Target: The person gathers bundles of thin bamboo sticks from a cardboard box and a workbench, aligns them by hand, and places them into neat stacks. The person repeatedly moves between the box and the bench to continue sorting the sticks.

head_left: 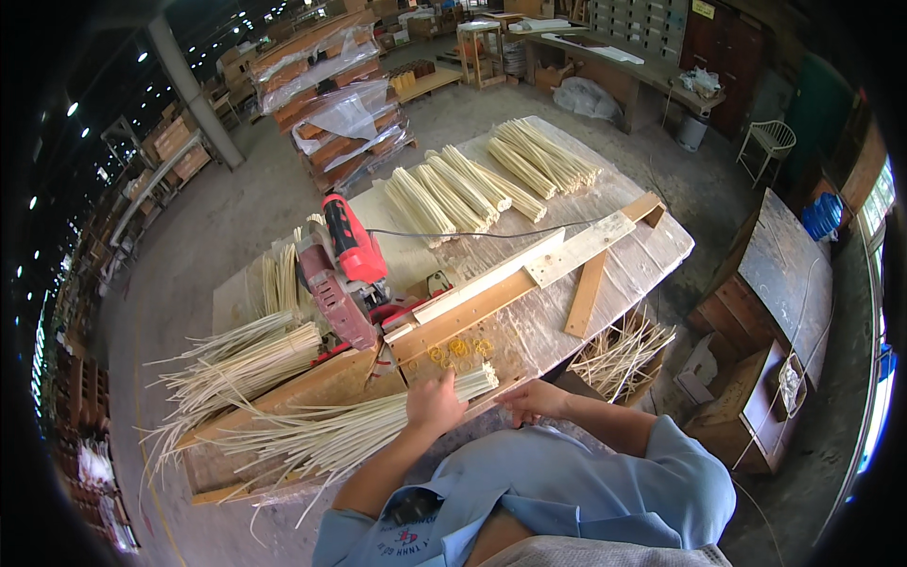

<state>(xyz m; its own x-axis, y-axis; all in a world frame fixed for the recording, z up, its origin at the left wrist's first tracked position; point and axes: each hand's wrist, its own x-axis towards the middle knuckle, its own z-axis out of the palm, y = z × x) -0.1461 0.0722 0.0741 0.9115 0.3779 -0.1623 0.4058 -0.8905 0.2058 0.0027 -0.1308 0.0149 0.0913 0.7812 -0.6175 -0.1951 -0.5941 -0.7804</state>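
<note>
My left hand [436,403] is closed around a bundle of thin, pale rattan-like sticks [340,431] near its trimmed end. The loose ends of the bundle fan out to the left, past the table edge. To the right of that trimmed end, my right hand [531,402] has its fingers pinched together at the table's front edge; whatever is in them, if anything, is too small to make out. Yellow rubber bands [460,352] lie in a small heap just beyond the bundle. Behind my left hand stands a red miter saw [342,274] against a wooden fence [501,300].
Several cut bundles [449,194] lie across the far side of the worktable [652,248]. Uncut sticks [241,364] are piled left of the saw. A dark cord [491,234] crosses the tabletop. Offcuts [624,359] fill a box below the right edge. Wrapped stacked wood [335,104] stands behind.
</note>
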